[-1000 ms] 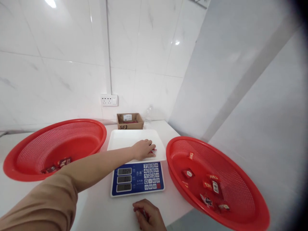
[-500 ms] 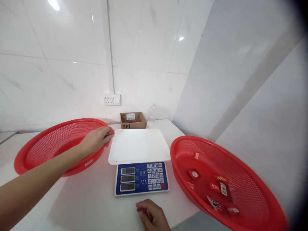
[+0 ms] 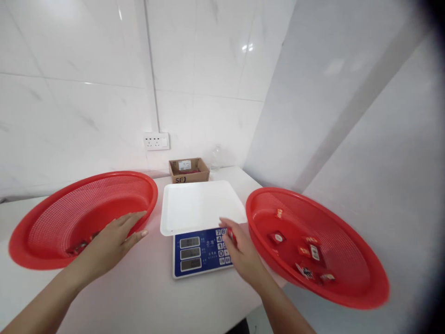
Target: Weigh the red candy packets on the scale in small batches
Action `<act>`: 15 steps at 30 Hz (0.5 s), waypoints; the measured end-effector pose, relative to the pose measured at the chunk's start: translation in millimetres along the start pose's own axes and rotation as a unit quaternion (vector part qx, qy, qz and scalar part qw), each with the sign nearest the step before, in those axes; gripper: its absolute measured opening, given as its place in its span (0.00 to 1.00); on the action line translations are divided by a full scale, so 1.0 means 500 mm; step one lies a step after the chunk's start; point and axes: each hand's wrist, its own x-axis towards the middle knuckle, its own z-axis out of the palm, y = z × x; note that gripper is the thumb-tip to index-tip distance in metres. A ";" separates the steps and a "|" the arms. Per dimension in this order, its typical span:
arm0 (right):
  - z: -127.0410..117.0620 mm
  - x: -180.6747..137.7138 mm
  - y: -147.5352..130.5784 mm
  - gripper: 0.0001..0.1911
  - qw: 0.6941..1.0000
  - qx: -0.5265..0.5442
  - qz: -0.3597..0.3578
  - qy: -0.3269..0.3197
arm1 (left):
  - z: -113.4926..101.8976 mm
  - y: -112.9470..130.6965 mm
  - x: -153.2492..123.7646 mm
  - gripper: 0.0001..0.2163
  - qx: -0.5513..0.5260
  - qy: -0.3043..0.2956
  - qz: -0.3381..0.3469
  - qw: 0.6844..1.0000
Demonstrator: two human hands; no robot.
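My left hand (image 3: 116, 241) reaches over the front right rim of the left red basket (image 3: 26, 253), fingers stretched out, thumb apart and nothing seen in them. Part of the basket floor is hidden behind it. Small dark-red packets (image 3: 81, 246) lie on that floor, slightly blurred. My right hand (image 3: 245, 253) is closed on a small red packet (image 3: 231, 235). It hovers over the right side of a blue-fronted digital scale (image 3: 205, 269), fingertips by the front edge of the white weighing pan (image 3: 200, 206), covering some keys.
The right red basket (image 3: 377, 294) holds several wrapped red packets (image 3: 314, 253). Behind the scale stands a small cardboard box (image 3: 196, 175) with something red inside, beside a clear plastic bottle (image 3: 216, 157). A socket (image 3: 156, 141) is on the tiled wall. Everything stands on a white table (image 3: 146, 297).
My left hand has moved from near the pan back over the left basket, and its red packet is gone from the fingers. My right hand has risen from the table front to the scale.
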 end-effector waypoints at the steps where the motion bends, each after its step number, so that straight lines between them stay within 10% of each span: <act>1: 0.002 0.031 -0.009 0.20 1.000 -0.012 0.000 -0.001 | 0.004 0.017 0.006 0.23 -0.009 -0.022 0.017 1.000; 9: 0.026 0.109 -0.031 0.32 0.996 -0.054 -0.067 -0.032 | 0.068 0.137 0.065 0.26 -0.054 -0.075 0.138 0.986; 15: -0.045 -0.076 -0.012 0.27 0.940 0.259 0.222 -0.020 | 0.104 0.119 0.075 0.28 -0.067 -0.094 0.131 0.985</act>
